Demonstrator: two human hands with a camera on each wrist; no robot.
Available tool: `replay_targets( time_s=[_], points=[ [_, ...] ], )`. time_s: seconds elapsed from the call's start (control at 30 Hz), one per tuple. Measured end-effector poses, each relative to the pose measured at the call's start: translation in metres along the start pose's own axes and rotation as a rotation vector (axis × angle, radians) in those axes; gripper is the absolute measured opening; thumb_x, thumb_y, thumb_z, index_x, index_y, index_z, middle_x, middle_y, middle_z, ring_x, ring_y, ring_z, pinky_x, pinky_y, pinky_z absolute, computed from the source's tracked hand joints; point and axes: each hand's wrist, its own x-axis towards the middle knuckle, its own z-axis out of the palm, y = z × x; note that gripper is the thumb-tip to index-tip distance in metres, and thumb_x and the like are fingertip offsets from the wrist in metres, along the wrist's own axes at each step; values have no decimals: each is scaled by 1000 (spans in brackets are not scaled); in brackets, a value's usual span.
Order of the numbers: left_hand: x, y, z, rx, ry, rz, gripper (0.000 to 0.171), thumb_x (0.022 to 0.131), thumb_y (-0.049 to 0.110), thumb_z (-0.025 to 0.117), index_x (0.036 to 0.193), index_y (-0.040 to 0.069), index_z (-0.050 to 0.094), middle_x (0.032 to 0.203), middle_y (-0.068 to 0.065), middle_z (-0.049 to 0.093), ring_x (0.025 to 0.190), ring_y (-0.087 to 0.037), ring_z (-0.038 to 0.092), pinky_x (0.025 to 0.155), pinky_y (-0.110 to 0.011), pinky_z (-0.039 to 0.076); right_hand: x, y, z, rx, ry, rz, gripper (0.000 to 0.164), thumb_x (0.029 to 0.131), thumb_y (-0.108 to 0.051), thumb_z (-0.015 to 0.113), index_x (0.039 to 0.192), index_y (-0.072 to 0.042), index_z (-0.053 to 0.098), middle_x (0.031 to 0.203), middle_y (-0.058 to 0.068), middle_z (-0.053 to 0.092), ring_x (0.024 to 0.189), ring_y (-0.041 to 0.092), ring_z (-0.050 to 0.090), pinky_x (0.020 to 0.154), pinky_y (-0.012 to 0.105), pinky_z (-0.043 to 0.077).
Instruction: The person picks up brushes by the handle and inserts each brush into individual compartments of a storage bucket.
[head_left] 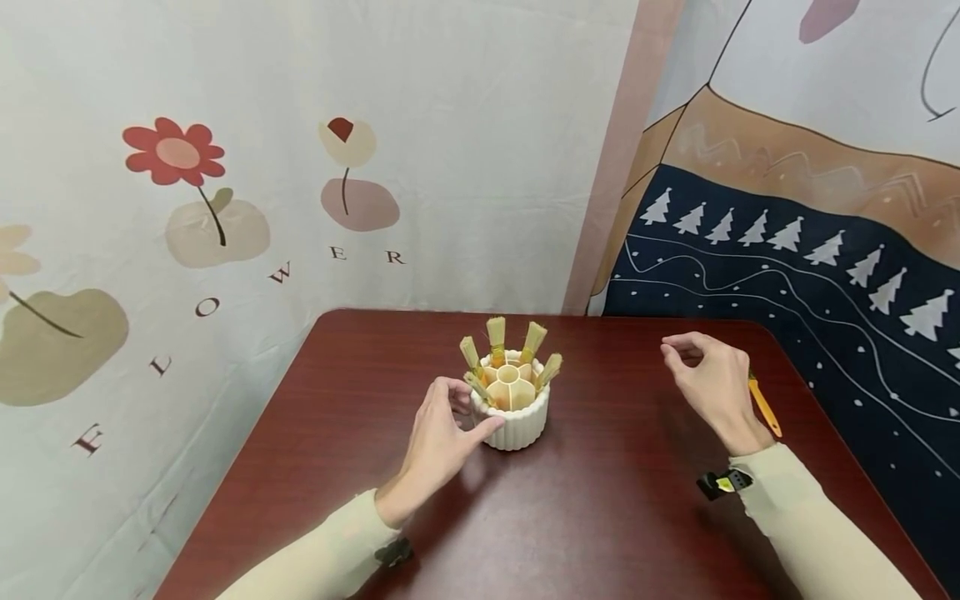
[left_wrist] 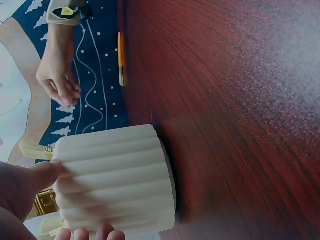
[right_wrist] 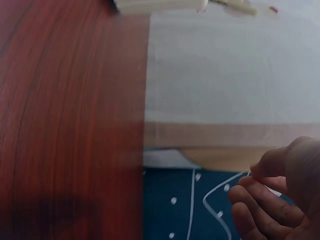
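Observation:
A white ribbed round holder (head_left: 517,425) with petal-shaped compartments around a central ring stands upright on the table. Several brushes (head_left: 497,333) lean outward in its outer compartments, pale bristles up. My left hand (head_left: 438,433) holds the holder from its left side, the thumb at the near rim. In the left wrist view, the thumb (left_wrist: 47,175) is at the holder's rim and the other fingertips (left_wrist: 105,231) are against its ribbed wall. Raised over the table's right side, my right hand (head_left: 711,379) has loosely bent fingers with nothing between them.
One more brush with an orange handle (head_left: 763,407) lies near the right edge of the dark red table (head_left: 600,517), partly behind the right hand. Printed cloths hang behind the table: a pale flower cloth (head_left: 465,167) and a navy one with trees (head_left: 750,267).

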Motion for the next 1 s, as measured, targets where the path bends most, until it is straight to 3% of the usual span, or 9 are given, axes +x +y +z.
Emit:
replay_targets(
  time_s=[0.17,0.37,0.57,0.8,1.0],
  points=[
    [2,0,0,-13,-1,0,60,89,29,105,127,9,64,116,-10,72,102,-23,76,94,-41,74,3,16,-2,-22,-14,40,17,108,-17,83,120,-6,89,107,20,90,89,37,83,79,14,46],
    [4,0,-2,-39,-6,8,60,89,25,105,128,7,65,118,-11,73,105,-25,77,94,-40,74,6,35,-2,-43,-31,71,19,109,-17,81,121,-4,88,109,24,89,91,41,83,88,34,50],
    [6,-3,-5,-58,-15,6,61,87,26,106,127,5,66,119,-13,74,104,-25,77,93,-43,75,8,50,-3,-74,-37,68,18,108,-14,81,120,-3,88,106,24,89,90,41,83,82,30,49],
    [7,-4,-7,-64,-17,4,60,87,25,107,127,5,67,120,-14,74,104,-26,77,92,-39,74,9,69,-6,-102,-80,102,22,109,-14,78,123,1,86,109,27,87,102,46,78,88,46,50],
    [8,-6,-7,-67,-20,8,59,88,24,106,128,4,68,121,-14,75,106,-27,78,93,-41,74,8,89,-10,-132,-138,159,26,110,-15,76,128,2,84,115,30,86,107,48,76,87,48,51]
  ],
)
